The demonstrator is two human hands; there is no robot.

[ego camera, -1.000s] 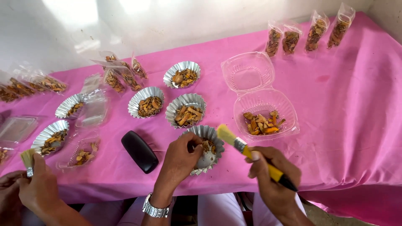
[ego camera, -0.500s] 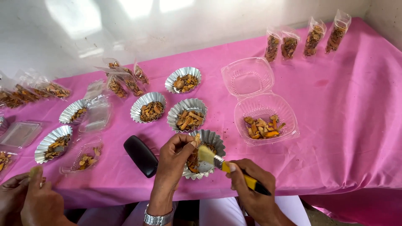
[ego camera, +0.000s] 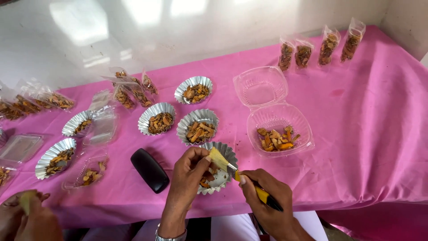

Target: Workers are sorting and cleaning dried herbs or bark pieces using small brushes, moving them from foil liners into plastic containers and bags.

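1. Knife (ego camera: pixel 249 185) with a yellow handle lies in the right hand (ego camera: pixel 269 205), fingers wrapped shut on it, its long axis slanting up and left toward the left hand (ego camera: pixel 189 172).
2. Left hand pinches a pale yellow piece (ego camera: pixel 217 157) between thumb and fingertips, touching the blade tip.
3. Both hands meet over a foil cup (ego camera: pixel 225 154) at the near edge of the pink bench (ego camera: pixel 370 134), just beside a black case (ego camera: pixel 149 169).
4. Left hand is nearer the piece; the right trails behind and lower.

Counting it up: six foil cups (ego camera: pixel 160 118) with snack pieces, four upright snack bags (ego camera: pixel 329 45) far right, one open clamshell box (ego camera: pixel 278 129), one black case (ego camera: pixel 150 170).
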